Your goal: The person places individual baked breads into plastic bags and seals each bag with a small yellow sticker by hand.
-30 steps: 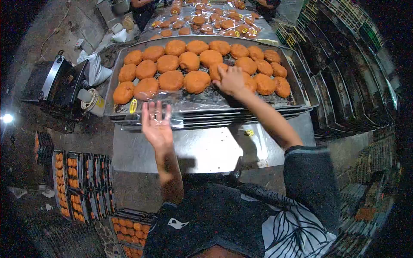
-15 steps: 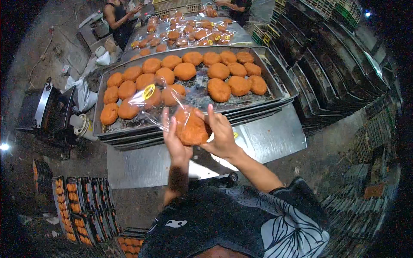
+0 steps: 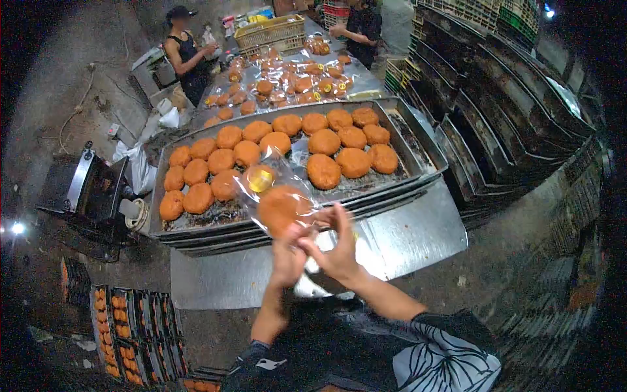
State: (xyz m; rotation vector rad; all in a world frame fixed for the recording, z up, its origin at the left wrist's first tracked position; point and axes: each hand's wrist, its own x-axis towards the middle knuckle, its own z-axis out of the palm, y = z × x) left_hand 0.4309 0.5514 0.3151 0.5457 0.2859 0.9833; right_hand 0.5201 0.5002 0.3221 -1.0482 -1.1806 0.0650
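Note:
A round orange-brown bun [image 3: 285,209] sits inside a clear plastic bag [image 3: 251,201] with a yellow label, over the front edge of the tray. My left hand [image 3: 289,258] is closed on the bag's near end. Beside it, my right hand [image 3: 336,251] pinches the same end, its fingers slightly blurred. Behind the bag, a large metal tray [image 3: 418,171] holds rows of unwrapped buns [image 3: 324,171], on top of other stacked trays. A metal table [image 3: 418,225] shows under and in front of the stack.
Bagged buns [image 3: 304,83] and a yellow crate [image 3: 271,32] lie farther back. One person [image 3: 186,55] stands back left, another [image 3: 362,32] at the back right. Tray stacks [image 3: 503,98] rise on the right. Racks of buns [image 3: 124,333] stand lower left.
The bun has moved deeper into the bag, away from my fingers. My hands have come together at the bag's near end. The camera view has tilted up, showing more of the background.

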